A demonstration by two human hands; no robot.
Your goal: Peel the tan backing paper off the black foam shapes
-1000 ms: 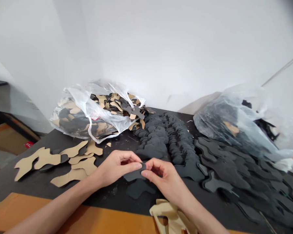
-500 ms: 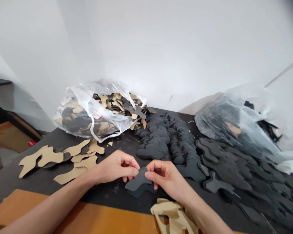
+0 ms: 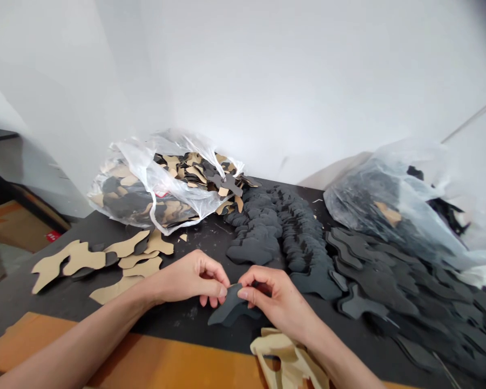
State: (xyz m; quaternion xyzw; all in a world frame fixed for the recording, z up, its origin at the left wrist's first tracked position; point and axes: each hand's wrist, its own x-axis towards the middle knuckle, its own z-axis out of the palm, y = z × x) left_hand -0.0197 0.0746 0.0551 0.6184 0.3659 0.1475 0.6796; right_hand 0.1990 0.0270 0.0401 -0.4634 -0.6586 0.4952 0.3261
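Note:
A dark grey, wavy-edged foam piece [image 3: 231, 309] is held low over the black table in front of me. My right hand [image 3: 272, 294] pinches its upper edge between thumb and index finger. Closed at the piece's upper left corner is my left hand [image 3: 198, 278], thumb against fingers. A thin tan edge shows along the top of the piece between the two hands, like its paper backing. Beyond my hands, similar dark pieces lie overlapped in two long rows [image 3: 254, 248]. Tan paper cut-outs [image 3: 85, 258] are scattered left of my left hand.
An open clear plastic bag [image 3: 125, 202] full of tan and dark scraps stands at the back left. Another plastic bag [image 3: 356, 200] sits back right, behind a spread of dark foam pieces [image 3: 380, 275]. Crumpled tan paper [image 3: 285, 356] and orange-brown cardboard [image 3: 166, 359] lie nearest me.
The foam piece has tilted, and its two offset layers now look like one. A tan edge shows at its top. My hands have barely shifted.

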